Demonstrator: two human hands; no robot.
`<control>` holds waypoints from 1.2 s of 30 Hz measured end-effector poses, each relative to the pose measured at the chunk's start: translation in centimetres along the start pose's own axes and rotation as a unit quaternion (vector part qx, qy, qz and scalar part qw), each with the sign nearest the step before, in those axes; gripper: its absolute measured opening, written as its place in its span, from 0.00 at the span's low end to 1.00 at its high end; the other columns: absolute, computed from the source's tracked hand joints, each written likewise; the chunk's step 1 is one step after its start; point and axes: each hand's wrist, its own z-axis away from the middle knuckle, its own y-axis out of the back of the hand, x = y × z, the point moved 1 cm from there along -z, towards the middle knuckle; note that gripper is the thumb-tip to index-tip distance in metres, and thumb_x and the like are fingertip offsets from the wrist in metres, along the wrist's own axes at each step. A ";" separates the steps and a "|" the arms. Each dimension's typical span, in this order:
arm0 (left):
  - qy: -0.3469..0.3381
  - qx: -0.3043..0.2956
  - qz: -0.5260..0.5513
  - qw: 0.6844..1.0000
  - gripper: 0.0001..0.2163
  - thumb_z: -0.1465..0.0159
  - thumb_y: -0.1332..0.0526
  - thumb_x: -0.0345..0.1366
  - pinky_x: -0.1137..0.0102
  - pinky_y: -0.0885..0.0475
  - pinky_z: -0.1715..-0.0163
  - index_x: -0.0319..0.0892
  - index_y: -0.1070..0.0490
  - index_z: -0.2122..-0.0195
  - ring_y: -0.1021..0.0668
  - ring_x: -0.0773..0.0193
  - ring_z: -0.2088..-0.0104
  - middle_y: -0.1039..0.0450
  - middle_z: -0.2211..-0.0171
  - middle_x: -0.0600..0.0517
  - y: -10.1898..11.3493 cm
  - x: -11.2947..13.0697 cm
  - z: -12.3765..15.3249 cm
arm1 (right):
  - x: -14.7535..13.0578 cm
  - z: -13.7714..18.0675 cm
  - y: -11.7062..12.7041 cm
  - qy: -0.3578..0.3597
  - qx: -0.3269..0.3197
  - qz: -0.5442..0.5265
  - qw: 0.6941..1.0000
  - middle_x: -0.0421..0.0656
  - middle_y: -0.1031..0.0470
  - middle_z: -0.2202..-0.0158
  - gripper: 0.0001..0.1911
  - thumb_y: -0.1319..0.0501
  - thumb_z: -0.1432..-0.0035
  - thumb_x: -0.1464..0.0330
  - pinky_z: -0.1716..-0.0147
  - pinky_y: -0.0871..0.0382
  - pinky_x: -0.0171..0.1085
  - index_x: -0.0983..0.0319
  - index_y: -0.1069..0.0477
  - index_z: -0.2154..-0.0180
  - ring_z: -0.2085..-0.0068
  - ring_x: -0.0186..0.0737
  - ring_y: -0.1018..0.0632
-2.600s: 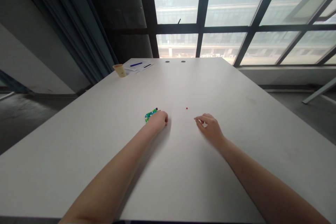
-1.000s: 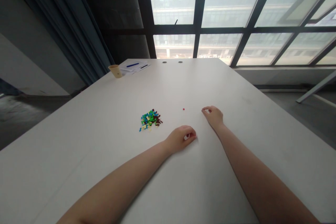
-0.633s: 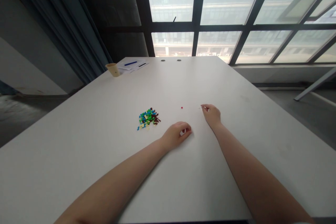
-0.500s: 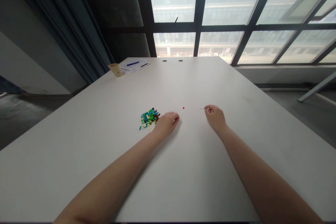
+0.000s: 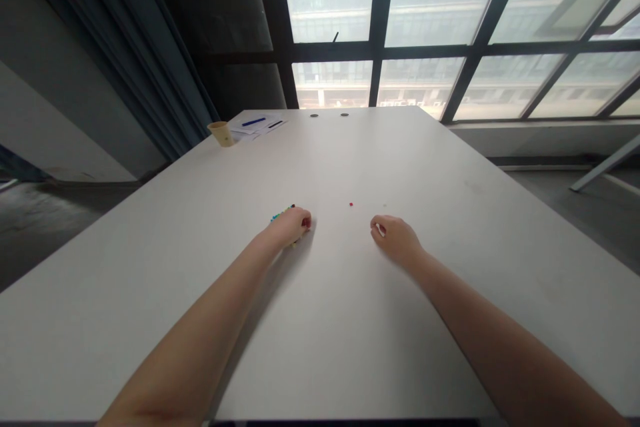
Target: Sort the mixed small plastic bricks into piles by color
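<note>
The pile of small coloured bricks [image 5: 278,216] lies under the curled left hand [image 5: 293,225]; whether one is pinched cannot be told. A small white piece [image 5: 381,230] seems nipped in the closed right hand [image 5: 395,240]. One brick is best taken by the fingertips, the pile left unscattered.

Office meeting room, by the look of it. Long white table [image 5: 450,227], two round cable grommets [image 5: 314,115] at its far end. Upper left of the tabletop: loose papers [image 5: 260,125] with pens and a paper cup [image 5: 221,133]. Tall dark-framed windows [image 5: 430,13] across the top, another glazed building outside. Grey-blue curtain [image 5: 125,67] at left.
</note>
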 end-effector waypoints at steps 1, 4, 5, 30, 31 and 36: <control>-0.003 0.008 0.002 1.000 0.05 0.49 0.44 0.28 0.72 0.38 0.70 0.40 0.29 0.74 0.28 0.63 0.70 0.28 0.71 0.49 0.2 0.1 0.1 | 0.1 0.0 0.0 0.000 0.002 -0.001 1.000 0.41 0.28 0.73 0.10 0.49 0.48 0.70 0.72 0.46 0.32 0.60 0.30 0.71 0.73 0.33 0.33; 0.006 0.029 0.049 0.998 0.05 0.49 0.45 0.26 0.71 0.37 0.71 0.40 0.31 0.74 0.28 0.64 0.72 0.29 0.74 0.50 0.7 0.7 0.5 | 0.2 -0.1 0.0 0.003 0.012 -0.011 1.000 0.41 0.28 0.73 0.09 0.48 0.48 0.71 0.72 0.45 0.32 0.60 0.29 0.70 0.73 0.33 0.33; 0.003 0.037 0.084 0.996 0.05 0.48 0.45 0.27 0.71 0.37 0.71 0.40 0.31 0.74 0.28 0.64 0.72 0.29 0.75 0.51 0.8 1.1 0.6 | 0.2 -0.2 0.0 0.005 0.019 -0.016 1.000 0.41 0.28 0.73 0.09 0.48 0.48 0.71 0.72 0.45 0.32 0.60 0.29 0.70 0.74 0.33 0.33; -0.058 0.062 0.678 0.730 0.10 0.57 0.30 0.36 0.70 0.32 0.64 0.38 0.28 0.76 0.26 0.68 0.72 0.26 0.76 0.53 -4.9 7.1 0.4 | -1.6 0.6 0.4 0.216 0.155 -0.232 0.936 0.37 0.38 0.79 0.05 0.42 0.47 0.69 0.72 0.39 0.32 0.62 0.28 0.68 0.75 0.30 0.35; -0.055 0.059 0.688 0.722 0.10 0.57 0.30 0.36 0.71 0.33 0.64 0.38 0.28 0.76 0.26 0.69 0.72 0.26 0.76 0.53 -5.0 7.1 0.4 | -1.7 0.6 0.3 0.217 0.155 -0.233 0.935 0.37 0.37 0.79 0.05 0.42 0.46 0.69 0.72 0.39 0.32 0.61 0.27 0.68 0.75 0.30 0.35; 0.022 0.013 0.761 0.648 0.12 0.59 0.29 0.37 0.76 0.34 0.70 0.39 0.27 0.74 0.28 0.72 0.73 0.27 0.75 0.54 -5.5 7.3 0.6 | -1.9 0.7 0.2 0.222 0.166 -0.236 0.932 0.38 0.36 0.77 0.07 0.41 0.46 0.68 0.71 0.37 0.33 0.60 0.26 0.65 0.73 0.31 0.33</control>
